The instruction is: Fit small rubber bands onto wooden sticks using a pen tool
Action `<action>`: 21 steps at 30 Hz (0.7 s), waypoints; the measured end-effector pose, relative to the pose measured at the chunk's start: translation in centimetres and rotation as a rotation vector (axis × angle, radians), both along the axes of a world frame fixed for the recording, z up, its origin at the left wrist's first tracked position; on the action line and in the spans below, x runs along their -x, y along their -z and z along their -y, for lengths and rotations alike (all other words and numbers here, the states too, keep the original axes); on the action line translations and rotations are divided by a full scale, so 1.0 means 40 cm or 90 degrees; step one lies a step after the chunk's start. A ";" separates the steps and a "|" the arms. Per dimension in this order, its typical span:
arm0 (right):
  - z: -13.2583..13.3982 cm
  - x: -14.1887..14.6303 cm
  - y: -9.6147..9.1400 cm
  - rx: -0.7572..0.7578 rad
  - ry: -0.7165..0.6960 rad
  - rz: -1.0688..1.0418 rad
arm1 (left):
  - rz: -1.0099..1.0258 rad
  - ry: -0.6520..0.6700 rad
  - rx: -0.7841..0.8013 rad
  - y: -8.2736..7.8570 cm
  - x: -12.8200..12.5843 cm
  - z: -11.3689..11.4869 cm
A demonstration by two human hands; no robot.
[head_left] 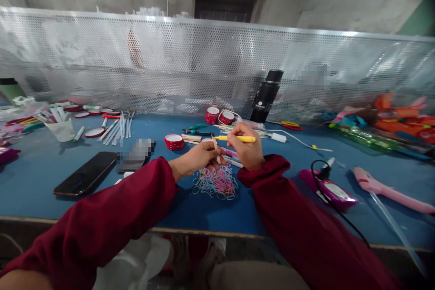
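My right hand [249, 147] grips a yellow marker [243, 138], its tip pointing left. Just under that tip, my left hand [200, 158] pinches a thin pale flat stick [216, 149], which looks like a wooden craft stick, held upright. The marker tip is at the stick's upper end; whether they touch I cannot tell. Below both hands lies a loose heap of colourful small rubber bands [217, 183] on the blue table [217, 215]. Behind my fingers are pink and white pens [233, 158], partly hidden.
Left are a black phone [86, 174], a white cup of pens [63, 129] and glue sticks [117, 129]. Red tape rolls [174, 142], pliers [197, 129] and a black flask [267, 95] stand further back. Right lie a purple device [328, 190] with a cable and a pink glue gun [390, 188].
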State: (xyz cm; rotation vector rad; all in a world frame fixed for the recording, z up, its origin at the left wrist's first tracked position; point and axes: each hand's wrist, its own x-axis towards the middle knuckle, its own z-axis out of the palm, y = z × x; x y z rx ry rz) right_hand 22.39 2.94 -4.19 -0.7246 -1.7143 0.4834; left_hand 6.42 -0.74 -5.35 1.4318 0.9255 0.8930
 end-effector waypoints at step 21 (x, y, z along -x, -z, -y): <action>0.005 -0.001 -0.003 -0.008 0.029 -0.024 | 0.013 0.009 -0.013 0.008 0.002 -0.008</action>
